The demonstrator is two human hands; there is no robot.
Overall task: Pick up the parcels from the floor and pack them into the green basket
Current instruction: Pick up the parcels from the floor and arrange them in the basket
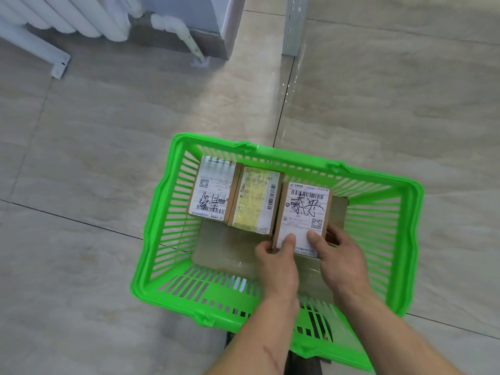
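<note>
A green basket stands on the tiled floor below me. Inside it three small cardboard parcels lie side by side on a larger flat brown box. The left parcel has a white label with black handwriting. The middle parcel shows yellow tape. The right parcel also carries a handwritten label. My left hand grips its near left corner, thumb on top. My right hand grips its near right corner.
A white radiator with a bracket foot sits at the top left. A wrapped pipe runs down to the floor by a grey wall base. A grey metal shelf post stands at the top centre-right. Beige floor tiles surround the basket.
</note>
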